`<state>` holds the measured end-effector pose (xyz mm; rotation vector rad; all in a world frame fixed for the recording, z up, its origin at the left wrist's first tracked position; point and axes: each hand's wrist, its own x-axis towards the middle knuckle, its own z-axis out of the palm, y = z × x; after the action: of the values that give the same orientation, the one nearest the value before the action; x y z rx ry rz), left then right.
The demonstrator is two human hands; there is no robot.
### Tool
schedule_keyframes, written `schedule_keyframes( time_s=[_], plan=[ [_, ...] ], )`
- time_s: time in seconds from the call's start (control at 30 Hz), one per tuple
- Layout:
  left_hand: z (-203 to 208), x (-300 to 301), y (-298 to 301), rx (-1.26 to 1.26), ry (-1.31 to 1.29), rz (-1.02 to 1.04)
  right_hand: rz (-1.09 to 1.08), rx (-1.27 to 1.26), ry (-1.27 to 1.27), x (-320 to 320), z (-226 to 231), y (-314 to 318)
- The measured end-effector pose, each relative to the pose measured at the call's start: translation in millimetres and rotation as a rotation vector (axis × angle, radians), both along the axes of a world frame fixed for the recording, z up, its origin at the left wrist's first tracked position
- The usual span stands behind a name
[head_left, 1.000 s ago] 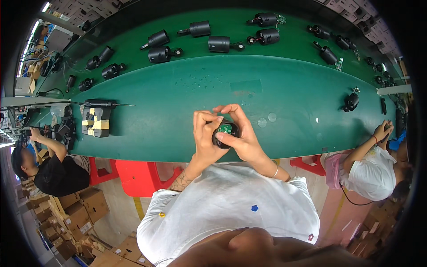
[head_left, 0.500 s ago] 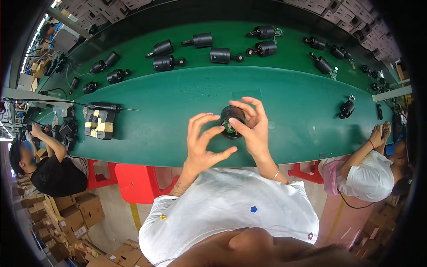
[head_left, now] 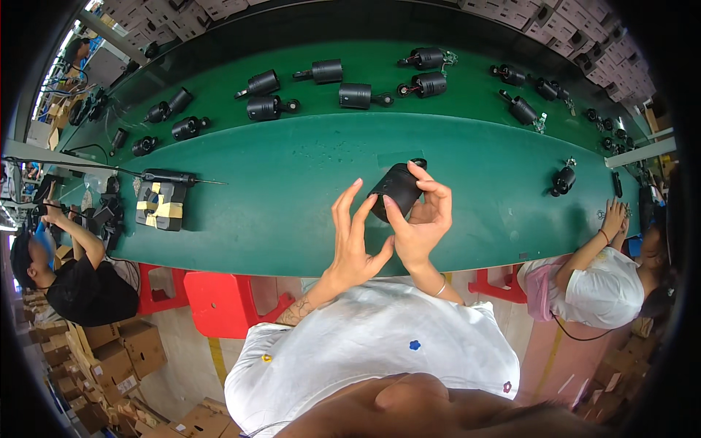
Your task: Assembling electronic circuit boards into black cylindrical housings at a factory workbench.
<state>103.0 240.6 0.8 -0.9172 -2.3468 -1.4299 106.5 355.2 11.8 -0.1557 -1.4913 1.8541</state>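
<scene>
A black cylindrical housing [head_left: 395,187] is in my right hand [head_left: 423,223], tilted above the green workbench [head_left: 292,219]. My right thumb lies along its near side and the fingers wrap round its right side. A small black loop-shaped part shows at its far end. My left hand [head_left: 354,244] is beside it on the left, fingers spread and holding nothing. The tip of its index finger appears to touch the housing's near left edge. The inside of the housing is turned out of sight.
Similar black housings, such as this one [head_left: 355,95], lie in rows along the far strip. On the left an electric screwdriver [head_left: 169,177] rests against a black block with yellow tape [head_left: 161,206]. Co-workers sit at both sides; a red stool [head_left: 219,303] stands at left.
My right hand has turned the housing, so its smooth side shows where a green circuit board inside was visible. My left hand has moved right, nearer to it.
</scene>
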Motion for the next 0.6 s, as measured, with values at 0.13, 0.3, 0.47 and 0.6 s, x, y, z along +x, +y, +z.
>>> schedule_keyframes(
  time_s=[0.13,0.3,0.47,0.6],
  plan=[
    [0.0,0.0,4.8,0.185,-0.109,-0.085,-0.084,0.121,0.062,1.2,-7.0,1.2],
    [0.6,0.3,8.2,0.348,-0.251,-0.252,-0.181,0.326,0.126,2.4,-14.5,10.4],
    [-4.0,13.9,24.5,0.426,-0.328,-0.323,-0.136,0.271,0.144,-4.2,-12.5,16.5],
    [0.5,11.7,28.0,0.305,-0.244,-0.146,-0.099,0.020,0.045,-8.0,2.4,24.5]
  ],
)
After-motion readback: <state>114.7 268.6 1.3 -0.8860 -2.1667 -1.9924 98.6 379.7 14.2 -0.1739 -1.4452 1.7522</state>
